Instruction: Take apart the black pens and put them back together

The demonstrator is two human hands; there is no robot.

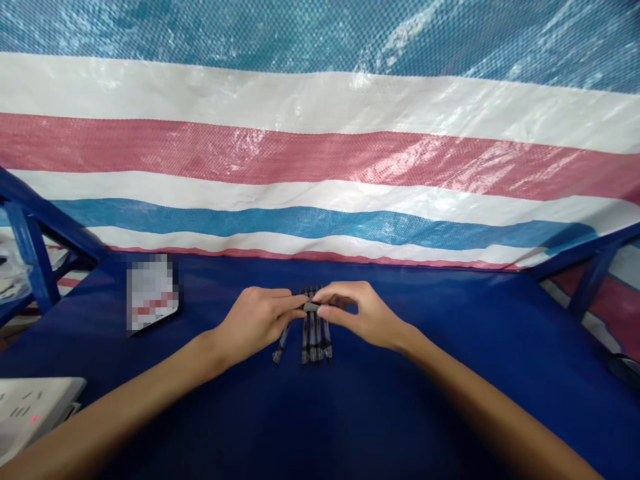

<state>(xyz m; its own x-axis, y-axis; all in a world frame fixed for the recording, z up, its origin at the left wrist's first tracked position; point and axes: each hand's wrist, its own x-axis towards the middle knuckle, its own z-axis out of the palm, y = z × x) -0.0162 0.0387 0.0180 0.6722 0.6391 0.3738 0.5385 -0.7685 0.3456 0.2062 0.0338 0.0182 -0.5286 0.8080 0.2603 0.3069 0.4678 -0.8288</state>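
Head view — both hands meet over the blue table [500, 320]. Left hand [257, 319] and right hand [363, 313] are curled, the fingertips of each pinched on one small dark piece [311, 307], held just above the row of pens [315, 341] lying side by side. One stray pen [281, 348] lies angled off beside the row, under my left fingers. The phone [151, 292] sits far left, well apart. Judgement — the piece is tiny, so I should grip with fingertips only, wrists low, and move it straight; a dragged knuckle would likely roll the pens out of line. What the piece is exactly, I cannot tell.
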